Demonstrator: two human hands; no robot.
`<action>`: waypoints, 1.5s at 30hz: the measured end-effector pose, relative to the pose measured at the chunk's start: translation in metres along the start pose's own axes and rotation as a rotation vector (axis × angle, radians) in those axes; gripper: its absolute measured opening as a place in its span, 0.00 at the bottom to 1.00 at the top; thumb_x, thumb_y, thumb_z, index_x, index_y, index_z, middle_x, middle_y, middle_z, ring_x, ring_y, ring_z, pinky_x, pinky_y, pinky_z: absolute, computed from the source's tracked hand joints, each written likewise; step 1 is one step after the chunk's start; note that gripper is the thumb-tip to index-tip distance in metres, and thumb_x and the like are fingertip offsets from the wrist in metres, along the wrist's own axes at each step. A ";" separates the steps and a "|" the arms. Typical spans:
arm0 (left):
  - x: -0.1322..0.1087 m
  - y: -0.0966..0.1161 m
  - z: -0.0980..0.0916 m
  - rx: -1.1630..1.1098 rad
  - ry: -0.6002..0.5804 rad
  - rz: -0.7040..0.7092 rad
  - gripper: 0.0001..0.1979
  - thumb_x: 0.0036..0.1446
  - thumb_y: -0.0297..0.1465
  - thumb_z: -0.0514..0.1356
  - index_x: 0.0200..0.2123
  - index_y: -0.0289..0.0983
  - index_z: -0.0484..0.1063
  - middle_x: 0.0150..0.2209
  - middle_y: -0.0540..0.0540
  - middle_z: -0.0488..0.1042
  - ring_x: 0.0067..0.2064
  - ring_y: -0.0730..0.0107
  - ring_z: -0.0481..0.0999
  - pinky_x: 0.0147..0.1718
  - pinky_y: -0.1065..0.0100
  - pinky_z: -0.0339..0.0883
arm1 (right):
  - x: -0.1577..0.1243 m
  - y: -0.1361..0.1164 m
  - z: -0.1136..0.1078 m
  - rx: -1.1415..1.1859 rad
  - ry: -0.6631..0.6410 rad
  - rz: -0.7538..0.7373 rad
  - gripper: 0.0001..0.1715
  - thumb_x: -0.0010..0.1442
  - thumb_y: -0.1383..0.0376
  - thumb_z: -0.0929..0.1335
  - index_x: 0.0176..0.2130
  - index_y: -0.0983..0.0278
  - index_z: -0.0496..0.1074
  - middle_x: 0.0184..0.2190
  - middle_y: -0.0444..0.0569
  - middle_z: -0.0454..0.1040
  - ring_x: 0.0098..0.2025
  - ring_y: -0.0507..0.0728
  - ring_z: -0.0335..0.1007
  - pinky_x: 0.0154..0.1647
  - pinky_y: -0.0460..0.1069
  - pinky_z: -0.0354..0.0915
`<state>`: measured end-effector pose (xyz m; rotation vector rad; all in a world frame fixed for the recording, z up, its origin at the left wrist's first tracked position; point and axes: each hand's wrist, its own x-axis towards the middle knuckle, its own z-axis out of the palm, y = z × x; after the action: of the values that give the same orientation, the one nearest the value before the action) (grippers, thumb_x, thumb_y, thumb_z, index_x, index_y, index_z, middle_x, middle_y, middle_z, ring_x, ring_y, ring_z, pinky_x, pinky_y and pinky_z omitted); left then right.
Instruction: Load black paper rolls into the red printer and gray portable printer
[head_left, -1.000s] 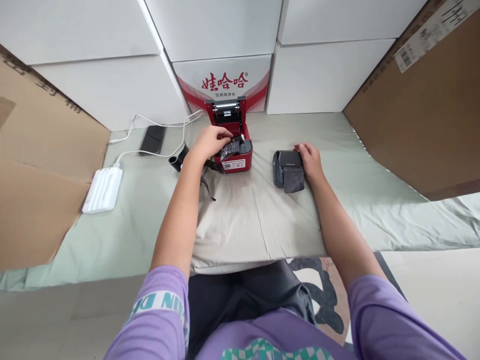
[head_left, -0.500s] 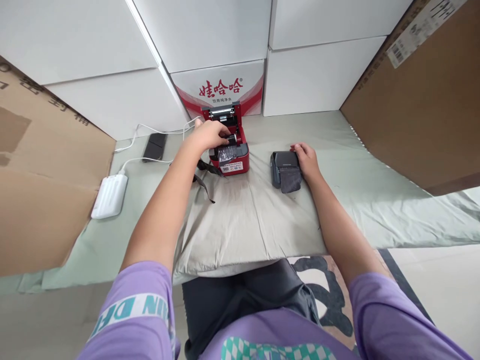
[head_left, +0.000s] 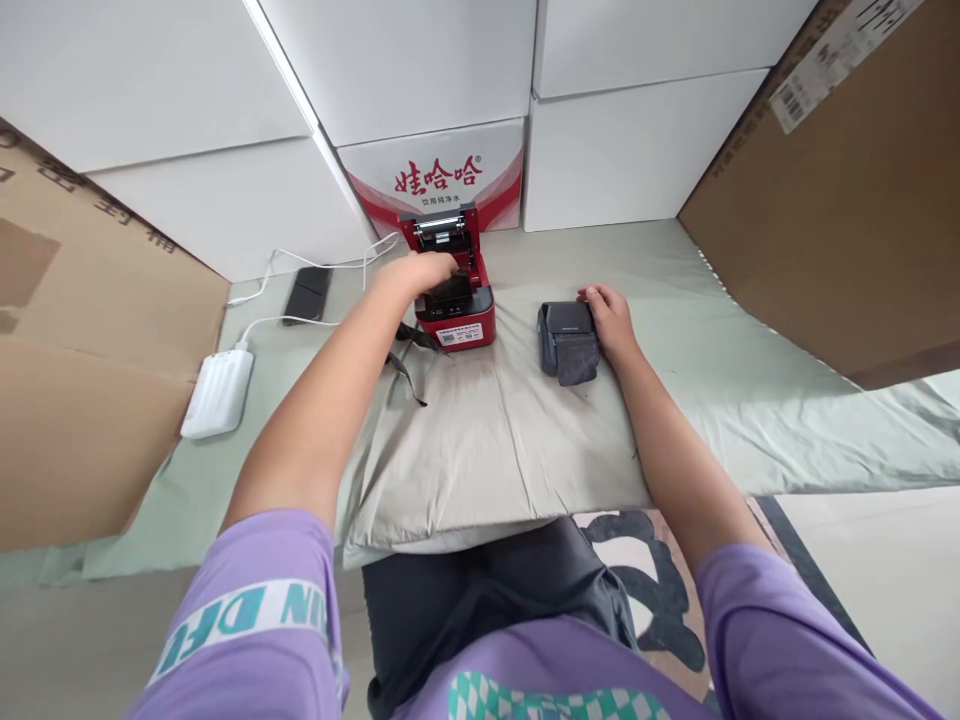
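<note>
A red and black printer-like device [head_left: 469,326] stands with its lid [head_left: 442,228] raised, in front of a white and red box. Over its open compartment is my left hand [head_left: 426,272], fingers bent down and closed round something dark that I cannot make out. Dark crumpled strips [head_left: 409,362] lie at the device's left side. Further right rests a small dark grey device [head_left: 568,320] with a dark flap of material [head_left: 577,360] hanging from its front. My right hand [head_left: 609,315] lies against that device's right edge, its fingers partly curled and apart.
Left on the green cloth [head_left: 450,450] are a black phone [head_left: 308,294] and a white power bank [head_left: 218,394] with white cables. Behind stand white boxes [head_left: 600,160] and the red-lettered box [head_left: 439,172]. Cardboard boxes flank both sides [head_left: 840,220].
My left hand has lifted slightly within the red device. The shiny dark material that draped over the device's front edge is now up off it, baring the black front panel. My right hand stays put.
</note>
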<state>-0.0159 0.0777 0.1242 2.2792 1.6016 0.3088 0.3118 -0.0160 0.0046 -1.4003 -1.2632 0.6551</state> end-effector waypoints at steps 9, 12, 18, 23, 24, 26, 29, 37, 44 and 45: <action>-0.034 0.033 -0.033 0.075 0.336 0.114 0.24 0.72 0.48 0.48 0.56 0.43 0.75 0.55 0.48 0.78 0.65 0.56 0.63 0.68 0.54 0.49 | 0.000 -0.001 0.001 -0.003 0.006 -0.005 0.33 0.58 0.34 0.66 0.36 0.59 0.75 0.38 0.51 0.80 0.45 0.62 0.75 0.55 0.60 0.69; -0.040 0.034 -0.029 0.044 0.296 0.119 0.24 0.72 0.49 0.47 0.49 0.46 0.79 0.52 0.44 0.80 0.62 0.52 0.70 0.62 0.56 0.58 | -0.001 -0.001 0.001 -0.014 0.013 0.005 0.35 0.57 0.32 0.65 0.36 0.59 0.75 0.38 0.52 0.80 0.45 0.63 0.75 0.55 0.60 0.69; -0.075 0.043 -0.023 0.094 0.221 0.023 0.33 0.71 0.54 0.41 0.40 0.42 0.81 0.40 0.39 0.82 0.53 0.47 0.77 0.53 0.53 0.65 | 0.000 0.000 0.000 -0.023 0.002 -0.018 0.34 0.58 0.33 0.65 0.36 0.59 0.75 0.38 0.52 0.80 0.45 0.63 0.75 0.55 0.60 0.69; -0.080 0.035 -0.014 0.025 0.203 0.032 0.36 0.67 0.60 0.41 0.39 0.44 0.81 0.38 0.39 0.82 0.56 0.44 0.75 0.53 0.55 0.66 | -0.001 -0.001 0.000 -0.023 0.009 -0.001 0.34 0.58 0.33 0.65 0.36 0.59 0.75 0.37 0.50 0.80 0.44 0.62 0.75 0.55 0.59 0.69; -0.079 0.035 -0.012 0.034 0.201 0.027 0.36 0.67 0.60 0.42 0.38 0.43 0.82 0.38 0.39 0.82 0.55 0.44 0.76 0.53 0.54 0.66 | -0.001 -0.001 0.000 -0.022 0.011 -0.001 0.34 0.58 0.33 0.65 0.35 0.59 0.75 0.37 0.50 0.80 0.44 0.62 0.75 0.55 0.59 0.69; -0.077 0.037 -0.009 0.053 0.197 0.016 0.36 0.67 0.60 0.43 0.36 0.43 0.82 0.37 0.38 0.81 0.55 0.42 0.77 0.53 0.53 0.67 | -0.001 -0.002 0.000 -0.020 0.013 -0.003 0.34 0.58 0.33 0.65 0.35 0.59 0.75 0.37 0.50 0.80 0.44 0.62 0.74 0.55 0.60 0.69; -0.075 0.046 -0.003 0.050 0.201 -0.004 0.35 0.65 0.61 0.46 0.35 0.42 0.83 0.37 0.37 0.81 0.56 0.40 0.76 0.54 0.51 0.67 | -0.002 -0.002 0.001 -0.022 0.014 0.001 0.34 0.58 0.32 0.65 0.35 0.59 0.75 0.37 0.50 0.80 0.44 0.62 0.74 0.56 0.60 0.69; -0.069 0.051 0.001 0.081 0.238 0.008 0.35 0.63 0.62 0.49 0.36 0.42 0.84 0.34 0.39 0.83 0.51 0.43 0.79 0.52 0.52 0.69 | -0.003 -0.001 0.001 -0.019 0.028 -0.004 0.34 0.57 0.33 0.65 0.35 0.59 0.74 0.37 0.50 0.79 0.44 0.62 0.74 0.54 0.59 0.68; -0.101 0.049 -0.003 0.044 0.209 -0.037 0.31 0.68 0.57 0.47 0.38 0.44 0.83 0.37 0.39 0.84 0.47 0.46 0.81 0.46 0.53 0.70 | -0.001 -0.001 0.000 -0.037 0.034 -0.010 0.33 0.56 0.34 0.65 0.35 0.60 0.75 0.36 0.51 0.79 0.43 0.62 0.73 0.54 0.60 0.67; -0.105 0.047 -0.003 0.013 0.238 -0.039 0.31 0.69 0.55 0.45 0.40 0.45 0.83 0.39 0.40 0.84 0.47 0.47 0.81 0.47 0.54 0.70 | 0.000 -0.001 0.000 -0.035 0.030 -0.009 0.33 0.56 0.35 0.65 0.35 0.60 0.75 0.36 0.51 0.79 0.43 0.62 0.74 0.54 0.60 0.67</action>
<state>-0.0122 -0.0348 0.1470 2.2884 1.7633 0.5802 0.3118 -0.0166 0.0051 -1.4270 -1.2624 0.6065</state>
